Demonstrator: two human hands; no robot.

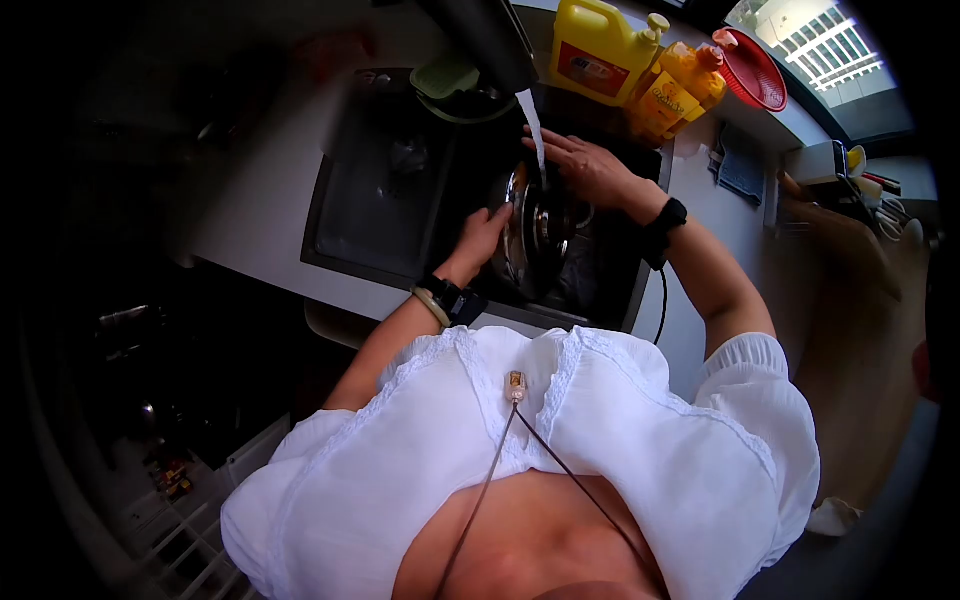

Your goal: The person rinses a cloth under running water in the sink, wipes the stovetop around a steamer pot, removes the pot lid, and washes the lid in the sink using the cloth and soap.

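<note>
Head view: person in a white top at a dark sink (375,245) set into a light desk (240,225). Faucet (485,45) on, water stream (535,130) running down between the hands. Round metal item (515,230), shiny, lid-like, is in the right part of the sink, tilted up on edge, under or right by the stream; exact type too dark to tell. Left hand (483,240) closed on its near-left rim, thumb side up. Right hand (592,172) open, fingers extended toward the stream, just above and right of the item; can't tell if it touches. Dark bands on both wrists, plus a pale bangle (432,306) on the left. Green container (455,85) at the sink's far edge, left of the faucet. Yellow jug (600,50) and orange bottle (677,92) stand behind the sink, red basket (752,70) to their right. Blue-gray cloth (741,163) on the desk, right of the sink.
</note>
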